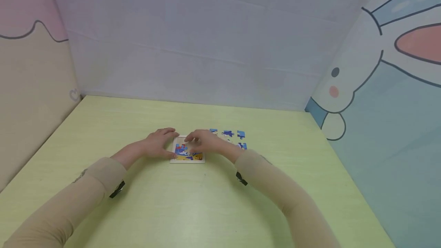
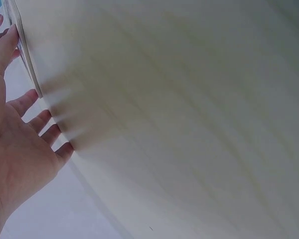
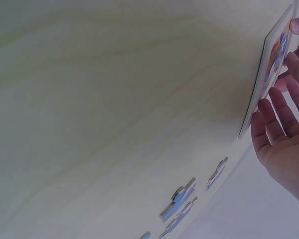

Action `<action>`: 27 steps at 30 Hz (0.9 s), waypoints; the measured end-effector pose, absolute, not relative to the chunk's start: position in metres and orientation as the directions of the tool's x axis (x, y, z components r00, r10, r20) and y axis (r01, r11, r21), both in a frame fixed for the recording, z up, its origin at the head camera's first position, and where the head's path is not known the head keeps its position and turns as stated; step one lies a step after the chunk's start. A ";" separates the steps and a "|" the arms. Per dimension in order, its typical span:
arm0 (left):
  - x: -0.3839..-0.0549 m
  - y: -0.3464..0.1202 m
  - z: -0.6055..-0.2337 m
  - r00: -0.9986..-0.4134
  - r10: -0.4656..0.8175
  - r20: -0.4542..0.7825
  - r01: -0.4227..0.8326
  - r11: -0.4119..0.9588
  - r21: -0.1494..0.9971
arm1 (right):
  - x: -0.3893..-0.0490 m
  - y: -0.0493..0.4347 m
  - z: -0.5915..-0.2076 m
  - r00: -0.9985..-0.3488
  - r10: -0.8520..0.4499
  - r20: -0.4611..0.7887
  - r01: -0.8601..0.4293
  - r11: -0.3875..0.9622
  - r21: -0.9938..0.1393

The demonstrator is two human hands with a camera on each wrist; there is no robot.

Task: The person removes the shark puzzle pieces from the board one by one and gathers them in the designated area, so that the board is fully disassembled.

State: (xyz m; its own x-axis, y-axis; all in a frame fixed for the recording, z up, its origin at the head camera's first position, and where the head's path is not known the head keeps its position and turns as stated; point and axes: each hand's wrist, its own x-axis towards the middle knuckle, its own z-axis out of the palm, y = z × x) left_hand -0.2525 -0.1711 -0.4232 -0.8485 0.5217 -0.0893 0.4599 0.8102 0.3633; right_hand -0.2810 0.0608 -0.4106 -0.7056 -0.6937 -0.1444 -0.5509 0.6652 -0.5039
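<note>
A small jigsaw puzzle tray (image 1: 187, 162) with a pale rim lies flat on the table, with blue, red and yellow picture pieces (image 1: 181, 151) in its lower part. My left hand (image 1: 160, 143) is at its left side. The left thumb (image 2: 4, 52) rests on the tray, while the other fingers spread out with their tips on the table by its edge. Over the tray's right half is my right hand (image 1: 206, 141), its fingers bent loosely downward. Its thumb and index finger stand apart over the board, and the right fingers partly hide the pieces beneath.
Several loose jigsaw pieces (image 1: 241, 134) lie on the yellow table (image 1: 203, 202) to the right of the tray, some behind my right wrist. Pale panels stand behind and at both sides, the right one with a rabbit drawing (image 1: 334, 83).
</note>
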 end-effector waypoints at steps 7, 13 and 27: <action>-0.251 -0.169 -0.419 -0.847 0.524 -0.094 0.464 0.813 0.352 | -0.284 0.057 -0.416 -0.671 -0.730 -0.134 -0.633 0.657 -0.409; -0.248 -0.169 -0.416 -0.847 0.525 -0.091 0.468 0.814 0.345 | -0.281 0.057 -0.414 -0.663 -0.737 -0.135 -0.654 0.657 -0.376; -0.247 -0.171 -0.415 -0.849 0.520 -0.090 0.460 0.814 0.355 | -0.281 0.054 -0.411 -0.665 -0.732 -0.147 -0.628 0.656 -0.419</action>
